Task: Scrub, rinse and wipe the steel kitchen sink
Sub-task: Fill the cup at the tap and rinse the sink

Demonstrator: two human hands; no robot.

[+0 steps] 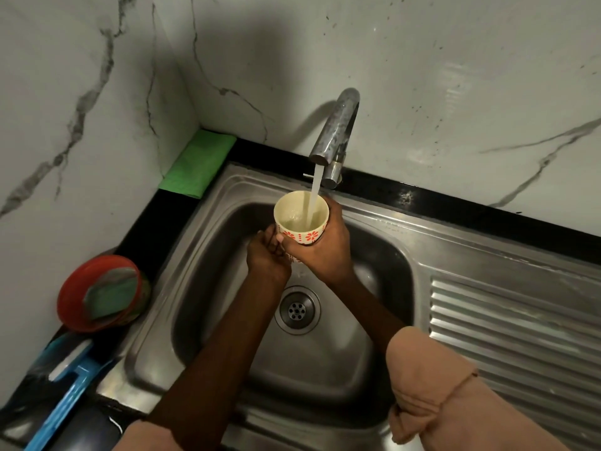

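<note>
Head view puts us right over the steel sink, its basin sunk into the black counter with the drain dead centre and the ribbed draining board off to our right. Above the basin we hold a cream cup with red flowers, our right hand curled round its side, our left hand cupped against its lower wall, fingers bent onto it. We keep it upright and straight under the tap, so the running stream drops into its mouth and fills it, presumably water to pour round the basin for a rinse. A trickle falls below the cup toward the drain. Out on the left counter a folded green cloth waits in the corner, likely for wiping, and a red dish holds a green scrub pad, with a blue brush nearer us
</note>
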